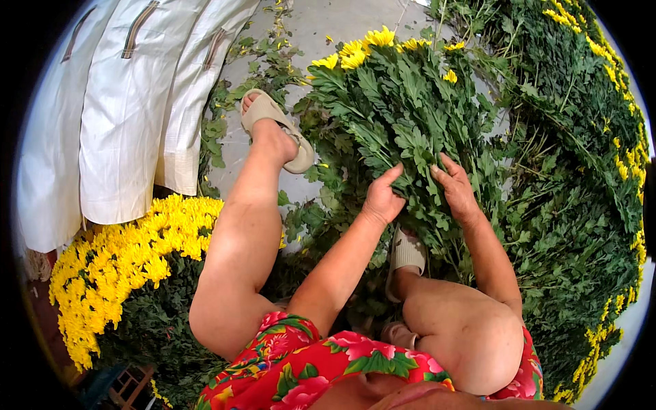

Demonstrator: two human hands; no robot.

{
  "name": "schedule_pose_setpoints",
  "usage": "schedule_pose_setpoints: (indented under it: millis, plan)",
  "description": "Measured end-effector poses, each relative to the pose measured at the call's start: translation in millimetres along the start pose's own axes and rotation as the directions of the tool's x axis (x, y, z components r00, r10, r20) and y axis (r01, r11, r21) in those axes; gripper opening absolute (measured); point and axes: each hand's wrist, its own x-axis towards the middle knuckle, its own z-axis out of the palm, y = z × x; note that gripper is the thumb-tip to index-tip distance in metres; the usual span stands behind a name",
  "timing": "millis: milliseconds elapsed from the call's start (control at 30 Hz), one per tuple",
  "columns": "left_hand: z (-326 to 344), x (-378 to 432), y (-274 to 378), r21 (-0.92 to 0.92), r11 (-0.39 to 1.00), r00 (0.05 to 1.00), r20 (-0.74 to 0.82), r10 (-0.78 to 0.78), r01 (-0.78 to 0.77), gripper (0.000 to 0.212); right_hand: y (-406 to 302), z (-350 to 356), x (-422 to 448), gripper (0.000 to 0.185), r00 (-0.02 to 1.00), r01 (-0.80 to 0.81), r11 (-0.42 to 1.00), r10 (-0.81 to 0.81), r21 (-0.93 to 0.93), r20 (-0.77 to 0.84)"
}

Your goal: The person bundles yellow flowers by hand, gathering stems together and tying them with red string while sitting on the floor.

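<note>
A bunch of yellow chrysanthemums [410, 107] with long leafy green stems lies in front of me, its flower heads pointing away. My left hand [385, 193] is at the left side of the stems, thumb up along the leaves, its fingers curled and partly hidden underneath. On the right side, my right hand [455, 187] holds the stems, with thumb and forefinger spread over the leaves. Both hands clasp the same bunch from opposite sides, above my right sandal [408, 252]. The lower stem ends are hard to make out among other foliage.
A large pile of chrysanthemum stems [574, 246] fills the right side. Dense yellow blooms [123, 256] stand at the lower left, under white woven sacks [128, 102]. Loose leaves litter the grey floor [318, 20]. My left sandal [266, 110] rests beside them.
</note>
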Motion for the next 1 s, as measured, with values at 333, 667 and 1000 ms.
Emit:
schedule_pose_setpoints:
  millis: [333, 667, 1000]
  plan:
    - [-14, 4, -5, 0.009, 0.997, 0.992, 0.104, -0.077, 0.077, 0.043, -10, -6, 1, 0.061, 0.998, 0.062, 0.961, -0.051, 0.269, -0.046]
    - [1, 7, -25, 0.171, 0.984, 0.966, -0.244, 0.08, -0.038, 0.046, -14, 8, -4, 0.032, 0.908, 0.384, 0.868, -0.417, -0.314, -0.045]
    - [13, 7, -15, 0.193, 0.981, 0.95, -0.302, 0.083, -0.024, 0.045, -10, -15, -13, 0.043, 0.922, 0.337, 0.889, -0.378, -0.31, -0.082]
